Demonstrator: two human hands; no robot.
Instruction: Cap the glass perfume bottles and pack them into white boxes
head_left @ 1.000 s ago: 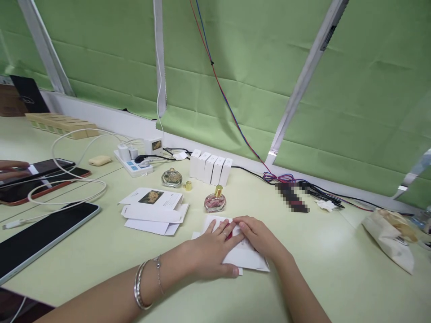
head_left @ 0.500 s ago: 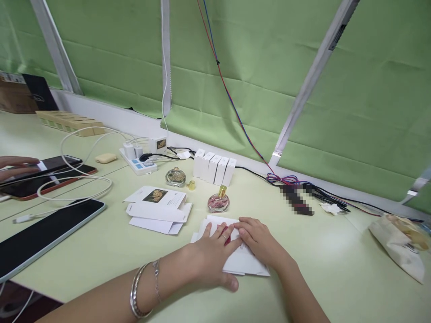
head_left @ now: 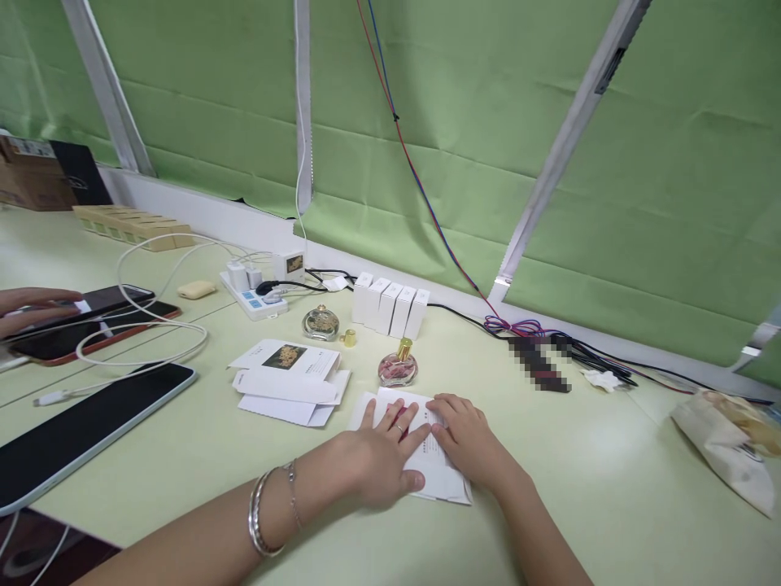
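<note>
A flattened white carton [head_left: 436, 480] with printed text and a pink picture lies on the table under both hands. My left hand [head_left: 384, 456], fingers spread, rests flat across its left part and hides most of the picture. On its right edge lies my right hand [head_left: 473, 439], fingers stretched out and thumb pointing inward. Just beyond stands a perfume bottle [head_left: 398, 370] with pink contents and a gold cap. Farther left is a second perfume bottle [head_left: 320, 324] with yellowish flowers inside, and a loose gold cap [head_left: 348, 338] sits beside it.
Left of my hands lies another flattened carton [head_left: 286, 382]. Small white boxes [head_left: 390, 308] stand in a row behind the bottles. A power strip [head_left: 253, 299], cables, phones and a tablet [head_left: 91, 431] occupy the left, near another person's hand [head_left: 37, 305]. A cloth pouch [head_left: 723, 448] lies right.
My left hand has shifted slightly left and its thumb now lies on the carton. The carton's near right corner has moved a little left, and more printed text shows between my hands.
</note>
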